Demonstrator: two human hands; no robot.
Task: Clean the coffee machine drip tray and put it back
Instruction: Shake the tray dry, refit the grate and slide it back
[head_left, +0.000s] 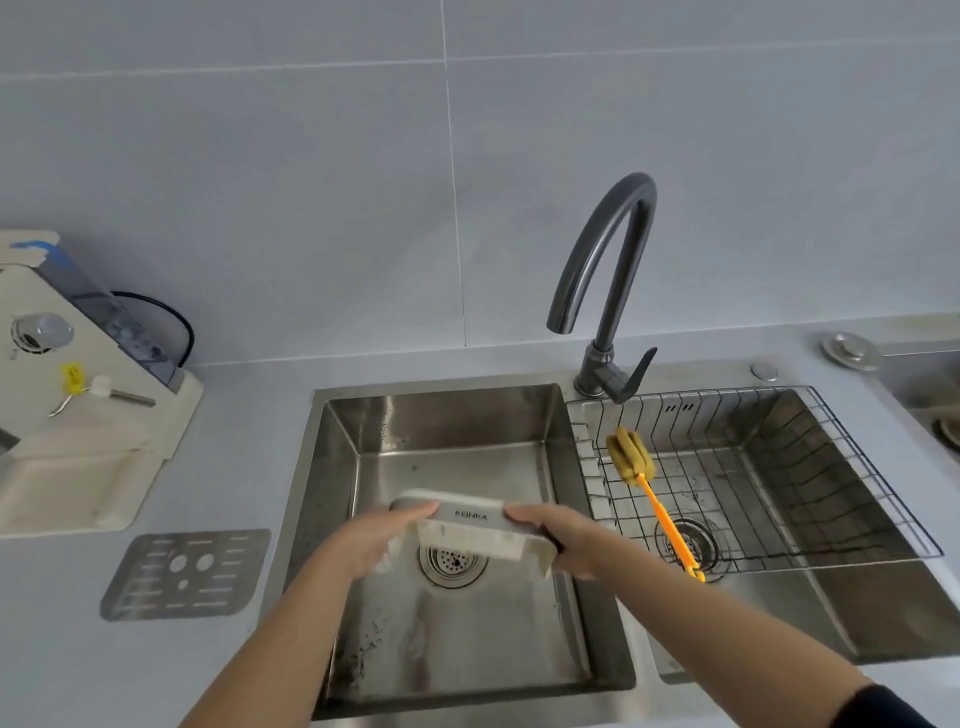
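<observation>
Over the left sink basin (363, 431), both hands, left (371, 540) and right (558, 540), had fingers closed on the tilted drip tray (470, 525); at 3 o'clock, a basket (810, 467) held a brush (631, 457).

Cream drip tray (480, 535) with silver branded front, tilted above the sink basin (457, 415).

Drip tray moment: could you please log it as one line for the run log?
stage: rinsing, tap off | drip tray: tilted over left sink basin | left hand, right hand: gripping tray ends | grate: on counter
</observation>
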